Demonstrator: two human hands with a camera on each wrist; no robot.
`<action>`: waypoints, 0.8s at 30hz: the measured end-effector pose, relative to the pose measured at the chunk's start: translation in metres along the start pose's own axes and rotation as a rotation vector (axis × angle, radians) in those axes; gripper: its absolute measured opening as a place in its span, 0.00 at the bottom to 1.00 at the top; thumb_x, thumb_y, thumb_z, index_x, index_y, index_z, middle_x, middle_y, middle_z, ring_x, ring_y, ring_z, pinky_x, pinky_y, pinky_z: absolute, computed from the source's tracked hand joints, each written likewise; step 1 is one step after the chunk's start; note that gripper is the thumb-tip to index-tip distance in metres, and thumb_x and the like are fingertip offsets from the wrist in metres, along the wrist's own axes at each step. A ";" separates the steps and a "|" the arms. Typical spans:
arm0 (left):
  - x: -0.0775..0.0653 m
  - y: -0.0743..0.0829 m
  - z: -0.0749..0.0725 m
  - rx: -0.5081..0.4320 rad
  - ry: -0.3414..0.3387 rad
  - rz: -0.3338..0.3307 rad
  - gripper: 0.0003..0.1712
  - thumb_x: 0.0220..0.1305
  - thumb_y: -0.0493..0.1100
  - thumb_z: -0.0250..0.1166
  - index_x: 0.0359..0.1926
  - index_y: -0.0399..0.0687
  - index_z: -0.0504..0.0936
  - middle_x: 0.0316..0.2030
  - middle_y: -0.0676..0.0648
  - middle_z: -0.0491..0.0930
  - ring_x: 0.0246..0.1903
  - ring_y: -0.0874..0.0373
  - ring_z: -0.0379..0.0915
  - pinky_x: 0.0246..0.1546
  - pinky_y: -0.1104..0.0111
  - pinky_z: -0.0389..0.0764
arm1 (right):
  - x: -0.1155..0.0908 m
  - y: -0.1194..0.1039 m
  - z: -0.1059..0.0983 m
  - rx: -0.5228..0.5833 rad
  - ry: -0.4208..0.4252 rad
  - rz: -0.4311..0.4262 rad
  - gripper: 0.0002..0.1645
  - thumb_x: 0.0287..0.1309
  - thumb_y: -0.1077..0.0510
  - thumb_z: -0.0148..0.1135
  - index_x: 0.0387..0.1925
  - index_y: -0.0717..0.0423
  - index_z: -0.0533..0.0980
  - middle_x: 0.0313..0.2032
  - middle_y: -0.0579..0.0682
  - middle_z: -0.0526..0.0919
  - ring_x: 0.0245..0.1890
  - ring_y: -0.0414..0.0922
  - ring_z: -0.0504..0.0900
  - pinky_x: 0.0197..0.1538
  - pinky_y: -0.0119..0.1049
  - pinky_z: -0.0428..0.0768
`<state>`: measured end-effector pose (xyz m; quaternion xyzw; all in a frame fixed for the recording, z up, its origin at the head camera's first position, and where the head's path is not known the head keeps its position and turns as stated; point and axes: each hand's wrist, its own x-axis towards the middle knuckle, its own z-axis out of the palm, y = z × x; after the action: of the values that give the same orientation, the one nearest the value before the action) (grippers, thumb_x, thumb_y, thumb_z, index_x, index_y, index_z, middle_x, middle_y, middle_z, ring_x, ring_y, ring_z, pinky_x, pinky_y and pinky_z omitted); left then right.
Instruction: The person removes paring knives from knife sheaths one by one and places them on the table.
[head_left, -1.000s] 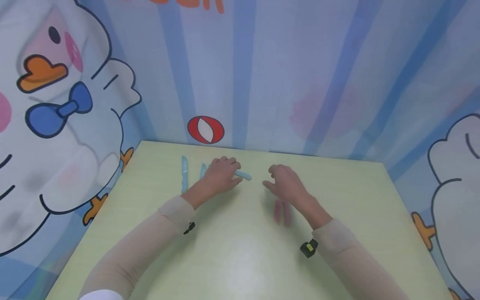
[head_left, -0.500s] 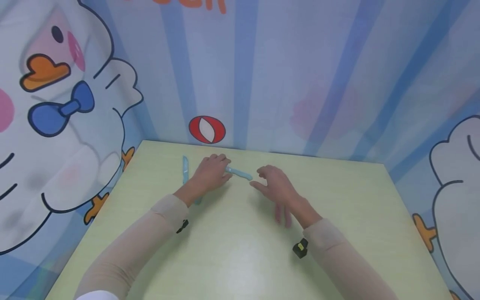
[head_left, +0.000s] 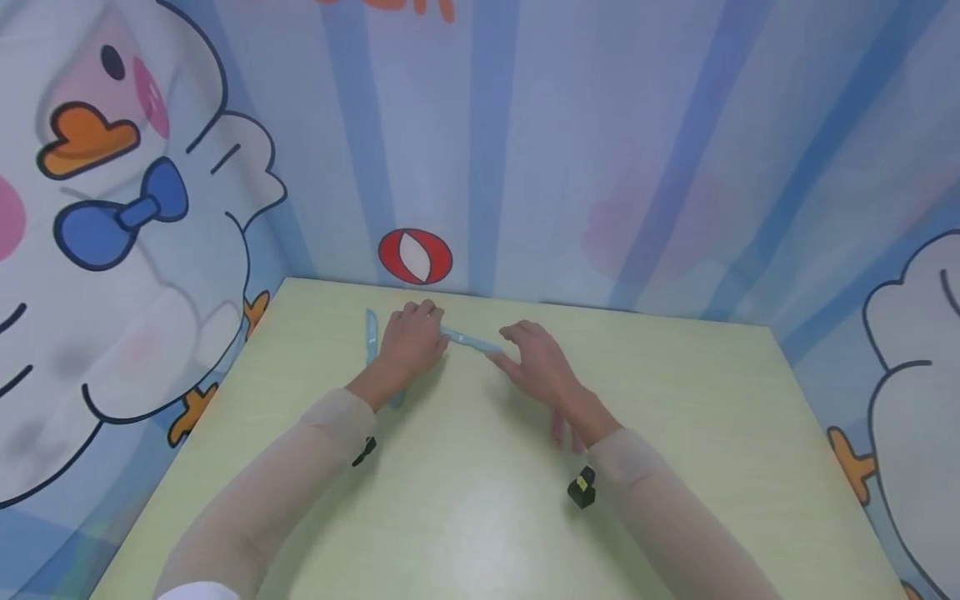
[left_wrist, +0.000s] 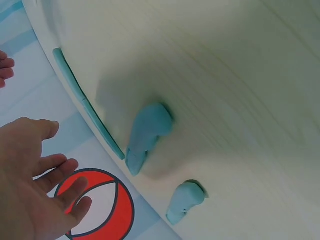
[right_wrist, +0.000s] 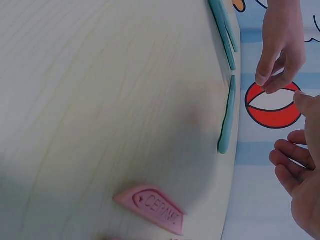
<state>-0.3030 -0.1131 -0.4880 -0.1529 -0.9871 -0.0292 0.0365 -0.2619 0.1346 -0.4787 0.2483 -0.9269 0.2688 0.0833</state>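
A light blue, knife-shaped piece [head_left: 472,341] lies slantwise on the table between the two hands; in the left wrist view this long piece [left_wrist: 86,102] shows whole, with no finger around it. My left hand [head_left: 411,342] hovers by its left end, fingers loosely bent and holding nothing. At its right end is my right hand [head_left: 538,360], thumb and fingers apart; whether the thumb touches it I cannot tell. Two more blue pieces [left_wrist: 149,127] lie under the left forearm side, partly hidden in the head view. A pink piece [right_wrist: 152,207] with raised letters lies below the right wrist.
The pale table [head_left: 465,500] ends at a blue striped backdrop [head_left: 555,150] close behind the hands. A second pink piece [right_wrist: 117,238] shows at the bottom edge of the right wrist view. A black wrist device [head_left: 582,488] hangs under the right sleeve.
Both hands have moved left. The left hand has uncovered more of the slanted blue piece, and the right hand has come to its right end.
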 end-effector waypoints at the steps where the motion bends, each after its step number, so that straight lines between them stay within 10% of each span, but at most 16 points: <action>1: 0.001 -0.001 0.001 -0.005 0.000 0.006 0.31 0.77 0.52 0.64 0.71 0.40 0.74 0.66 0.40 0.75 0.64 0.42 0.71 0.64 0.48 0.76 | 0.002 -0.001 0.002 0.004 0.002 -0.003 0.30 0.74 0.44 0.64 0.61 0.66 0.80 0.58 0.61 0.83 0.61 0.58 0.79 0.66 0.53 0.77; 24: 0.023 0.006 0.025 -0.061 -0.028 0.102 0.22 0.76 0.42 0.65 0.67 0.42 0.80 0.60 0.43 0.79 0.60 0.44 0.75 0.59 0.51 0.79 | 0.030 0.004 0.037 -0.062 -0.106 0.087 0.28 0.71 0.52 0.68 0.62 0.69 0.78 0.58 0.64 0.80 0.57 0.59 0.77 0.62 0.51 0.78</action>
<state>-0.3252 -0.0989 -0.5110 -0.2045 -0.9771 -0.0551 0.0192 -0.2905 0.1048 -0.5030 0.2189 -0.9478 0.2298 0.0297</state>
